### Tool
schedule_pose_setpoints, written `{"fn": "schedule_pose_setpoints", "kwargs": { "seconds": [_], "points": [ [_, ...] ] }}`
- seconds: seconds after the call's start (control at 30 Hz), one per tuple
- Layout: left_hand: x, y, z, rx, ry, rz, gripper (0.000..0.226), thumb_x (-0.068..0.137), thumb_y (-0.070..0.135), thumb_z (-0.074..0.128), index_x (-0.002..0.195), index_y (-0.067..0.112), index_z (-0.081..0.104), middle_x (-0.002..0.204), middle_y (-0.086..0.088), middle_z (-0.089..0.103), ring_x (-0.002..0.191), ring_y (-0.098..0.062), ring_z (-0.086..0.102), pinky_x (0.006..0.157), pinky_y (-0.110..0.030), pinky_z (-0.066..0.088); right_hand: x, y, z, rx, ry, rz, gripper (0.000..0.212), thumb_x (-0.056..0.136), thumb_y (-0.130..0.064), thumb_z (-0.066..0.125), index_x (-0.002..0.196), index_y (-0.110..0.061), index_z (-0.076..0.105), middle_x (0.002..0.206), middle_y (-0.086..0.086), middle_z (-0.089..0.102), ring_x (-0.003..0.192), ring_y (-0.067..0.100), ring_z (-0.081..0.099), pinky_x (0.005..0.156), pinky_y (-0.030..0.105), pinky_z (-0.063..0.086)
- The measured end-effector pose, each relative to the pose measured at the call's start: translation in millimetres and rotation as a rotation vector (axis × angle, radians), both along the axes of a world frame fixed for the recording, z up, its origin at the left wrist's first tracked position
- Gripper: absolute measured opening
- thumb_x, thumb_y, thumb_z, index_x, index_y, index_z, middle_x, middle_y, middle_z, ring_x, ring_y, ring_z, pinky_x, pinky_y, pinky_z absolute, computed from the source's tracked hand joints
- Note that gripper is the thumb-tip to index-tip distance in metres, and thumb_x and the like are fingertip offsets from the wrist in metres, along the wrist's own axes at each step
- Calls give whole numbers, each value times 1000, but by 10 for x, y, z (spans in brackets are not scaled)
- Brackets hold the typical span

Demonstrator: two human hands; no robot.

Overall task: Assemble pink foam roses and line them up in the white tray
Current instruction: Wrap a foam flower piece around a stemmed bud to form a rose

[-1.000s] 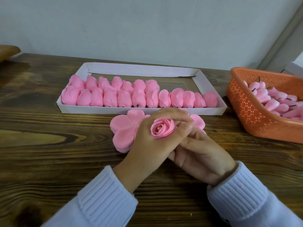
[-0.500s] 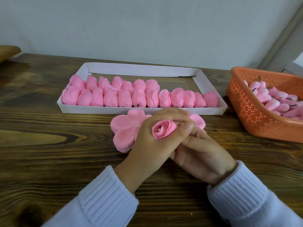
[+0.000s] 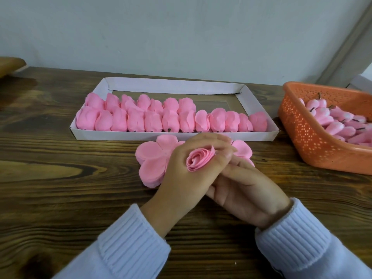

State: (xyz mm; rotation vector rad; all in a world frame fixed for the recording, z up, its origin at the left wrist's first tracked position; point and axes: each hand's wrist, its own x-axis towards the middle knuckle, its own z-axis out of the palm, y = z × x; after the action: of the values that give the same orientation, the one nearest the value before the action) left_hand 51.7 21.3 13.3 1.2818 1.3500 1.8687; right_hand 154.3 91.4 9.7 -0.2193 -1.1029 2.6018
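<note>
My left hand [image 3: 181, 178] grips a pink foam rose [image 3: 199, 159], fingers and thumb curled round it so only its spiral top shows. My right hand [image 3: 247, 190] lies beneath and to the right of it, its fingers touching the rose's underside, which is hidden. Under both hands a stack of flat pink petal sheets [image 3: 152, 162] lies on the wooden table. Behind it stands the white tray [image 3: 112, 134] with several finished roses [image 3: 171, 119] lined up in two rows.
An orange perforated basket [image 3: 308, 137] at the right holds several pink buds with dark stems [image 3: 338, 121]. The tray's back right part shows bare bottom. A wall runs close behind the table. A brown object [image 3: 10, 64] sits at the far left edge.
The rose has tilted to the right inside my left hand, and its outer petal layer looks pressed flatter. Both hands stay in the same spot.
</note>
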Motion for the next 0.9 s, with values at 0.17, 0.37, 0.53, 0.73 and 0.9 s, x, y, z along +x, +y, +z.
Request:
{"fn": "schedule_pose_setpoints", "kwargs": {
  "seconds": [0.17, 0.37, 0.53, 0.73, 0.9],
  "points": [
    [-15, -18, -11, 14, 22, 92, 13, 83, 13, 62, 83, 24, 70, 80, 12, 72, 78, 3, 67, 67, -8, 48, 2, 42, 35, 3, 18, 24, 47, 71, -22, 78, 115, -11, 64, 105, 10, 69, 93, 23, 68, 90, 36, 55],
    [-31, 12, -48, 18, 414, 238, 25, 75, 15, 68, 93, 33, 65, 82, 24, 58, 82, 6, 57, 76, -11, 46, -51, -77, -16, 231, -25, -168, 60, 68, -32, 85, 114, -4, 59, 103, 10, 71, 96, 19, 68, 77, 30, 56],
    [-13, 39, -115, 88, 613, 308, 25, 84, 26, 62, 105, 16, 69, 89, 23, 54, 91, -6, 59, 81, -34, 51, -47, -94, -36, 292, -109, -259, 39, 77, -9, 63, 112, 5, 52, 93, 10, 68, 87, 17, 68, 72, 25, 55],
    [14, 22, -102, 53, 554, 268, 27, 85, 26, 58, 111, 23, 65, 89, 26, 59, 93, 2, 60, 82, -30, 51, -38, -113, -20, 325, -138, -219, 39, 83, -19, 58, 116, 1, 53, 99, 10, 68, 95, 19, 68, 75, 29, 56],
    [-5, -18, -9, 69, 187, 103, 23, 90, 11, 55, 104, 28, 65, 80, 9, 68, 78, -2, 65, 70, -20, 53, -74, -78, 16, 179, -135, -124, 36, 83, -46, 51, 99, -24, 73, 98, 2, 71, 91, 17, 69, 81, 33, 56]
  ]
}}
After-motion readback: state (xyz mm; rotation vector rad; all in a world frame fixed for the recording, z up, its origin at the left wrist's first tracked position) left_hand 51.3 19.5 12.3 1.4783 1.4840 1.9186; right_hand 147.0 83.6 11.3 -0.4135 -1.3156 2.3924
